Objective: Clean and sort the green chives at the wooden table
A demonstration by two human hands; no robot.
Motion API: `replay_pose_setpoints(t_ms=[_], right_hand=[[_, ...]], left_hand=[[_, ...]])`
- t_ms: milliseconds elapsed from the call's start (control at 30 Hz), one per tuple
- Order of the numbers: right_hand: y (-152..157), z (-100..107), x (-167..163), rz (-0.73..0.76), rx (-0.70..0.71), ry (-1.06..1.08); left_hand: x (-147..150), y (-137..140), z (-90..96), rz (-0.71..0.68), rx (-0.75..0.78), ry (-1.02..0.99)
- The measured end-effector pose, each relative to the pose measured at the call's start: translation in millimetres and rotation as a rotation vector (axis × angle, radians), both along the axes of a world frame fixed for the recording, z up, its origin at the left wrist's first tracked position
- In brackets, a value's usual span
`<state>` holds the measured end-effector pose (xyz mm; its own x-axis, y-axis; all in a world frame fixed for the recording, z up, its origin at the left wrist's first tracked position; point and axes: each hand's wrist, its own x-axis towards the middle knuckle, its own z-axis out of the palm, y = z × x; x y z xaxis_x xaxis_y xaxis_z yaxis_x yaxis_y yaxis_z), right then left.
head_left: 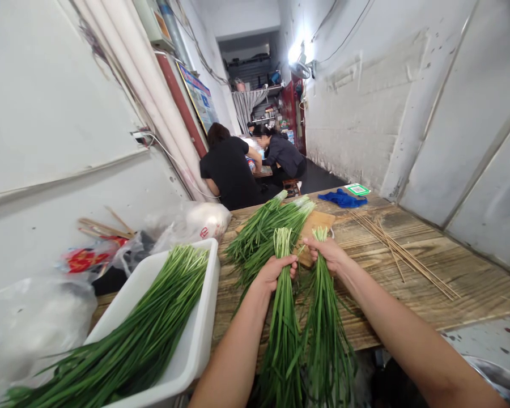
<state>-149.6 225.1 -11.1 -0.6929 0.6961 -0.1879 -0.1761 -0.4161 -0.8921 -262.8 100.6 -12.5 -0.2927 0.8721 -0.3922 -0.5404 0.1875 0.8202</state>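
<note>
My left hand (279, 270) is closed round a bunch of garlic chives (284, 317), its pale cut ends pointing away from me and its green leaves hanging over the table's near edge. To the right, my right hand (326, 253) grips a second chive bunch (325, 317) in the same way. Between the two hands a few short stalks show near the fingertips. Just beyond them, a pile of garlic chives (261, 232) lies on the wooden table, partly over a wooden cutting board (321, 225).
At left stands a white plastic tub (210, 300) filled with chives, with plastic bags (208, 221) behind it. Thin wooden sticks (402, 249), a blue cloth (343, 198) and a QR-code card (357, 190) lie on the table's right side. Two people (233, 164) crouch beyond the table.
</note>
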Motion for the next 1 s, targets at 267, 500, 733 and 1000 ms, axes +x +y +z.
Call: replay_pose_setpoints(t_ms=[267, 500, 733, 1000], right_hand=[[8.1, 3.2, 5.6, -0.048, 0.046, 0.054], [0.7, 6.7, 7.4, 0.044, 0.286, -0.063], [1.4, 7.2, 8.1, 0.085, 0.310, -0.082], [2.4, 5.9, 5.4, 0.171, -0.036, 0.021]], left_hand=[[-6.2, 1.6, -0.1, 0.077, -0.043, 0.047], [-10.6, -0.7, 2.9, 0.093, -0.032, 0.049], [-14.5, -1.1, 1.1, 0.062, -0.032, 0.019], [-10.4, -1.9, 2.0, 0.006, 0.003, 0.001]])
